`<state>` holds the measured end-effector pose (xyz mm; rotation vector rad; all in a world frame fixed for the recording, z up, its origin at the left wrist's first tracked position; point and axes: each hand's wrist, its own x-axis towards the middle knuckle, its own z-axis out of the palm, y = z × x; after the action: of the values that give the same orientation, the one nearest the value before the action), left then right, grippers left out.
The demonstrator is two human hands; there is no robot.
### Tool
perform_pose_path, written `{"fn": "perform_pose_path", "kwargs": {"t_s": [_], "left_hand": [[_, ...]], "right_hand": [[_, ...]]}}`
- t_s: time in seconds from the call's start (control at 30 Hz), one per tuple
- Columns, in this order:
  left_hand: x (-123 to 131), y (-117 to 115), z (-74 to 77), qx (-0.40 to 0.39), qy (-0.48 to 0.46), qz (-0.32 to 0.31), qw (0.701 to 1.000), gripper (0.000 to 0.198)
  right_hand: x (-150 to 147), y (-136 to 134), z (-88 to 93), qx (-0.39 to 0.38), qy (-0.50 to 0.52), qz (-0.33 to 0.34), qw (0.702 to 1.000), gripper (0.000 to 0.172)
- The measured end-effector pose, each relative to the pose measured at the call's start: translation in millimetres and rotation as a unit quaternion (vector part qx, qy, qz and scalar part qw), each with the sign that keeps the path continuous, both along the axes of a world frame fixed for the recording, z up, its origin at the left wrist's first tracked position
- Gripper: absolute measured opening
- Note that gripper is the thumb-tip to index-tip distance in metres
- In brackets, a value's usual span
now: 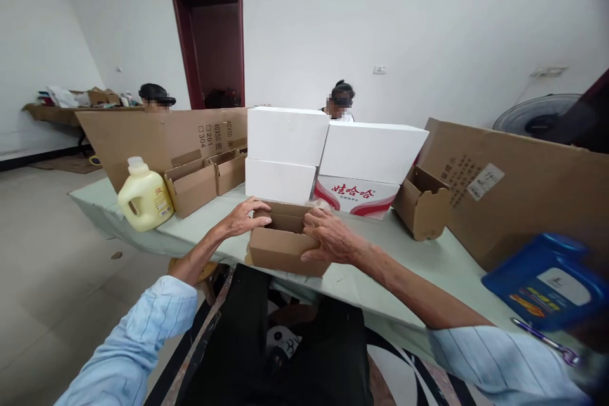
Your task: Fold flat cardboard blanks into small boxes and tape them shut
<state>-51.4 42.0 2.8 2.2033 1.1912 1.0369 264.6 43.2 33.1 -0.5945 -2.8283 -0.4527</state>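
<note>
A small open-topped brown cardboard box sits at the table's near edge, in front of me. My left hand is closed over its left end, fingers curled at the rim. At the opposite end, my right hand grips the right wall, with the thumb low on the front face and the fingers at the top edge. Something pale and translucent shows just behind the right hand; I cannot make out what it is. The inside of the box is partly hidden by my fingers.
White boxes and a red-and-white printed carton stand behind. Left are a yellow jug and open cardboard boxes; right, another open box, a blue jug and a purple-handled tool. Cardboard panels flank the table; two people sit beyond.
</note>
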Motion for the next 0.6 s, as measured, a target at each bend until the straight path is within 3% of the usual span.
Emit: {"fn": "perform_pose_path", "kwargs": {"t_s": [0.2, 0.37, 0.6], "left_hand": [[0.0, -2.0, 5.7, -0.045, 0.078, -0.060, 0.994, 0.061], [4.2, 8.5, 8.1, -0.077, 0.162, -0.114, 0.977, 0.062], [-13.5, 7.7, 28.4, -0.099, 0.133, -0.175, 0.970, 0.056]], "right_hand": [[14.5, -16.3, 2.0, -0.028, -0.003, -0.010, 1.000, 0.044], [17.6, -11.5, -3.6, -0.033, -0.004, -0.031, 0.999, 0.043], [30.1, -7.2, 2.3, -0.126, 0.068, -0.020, 0.989, 0.043]]}}
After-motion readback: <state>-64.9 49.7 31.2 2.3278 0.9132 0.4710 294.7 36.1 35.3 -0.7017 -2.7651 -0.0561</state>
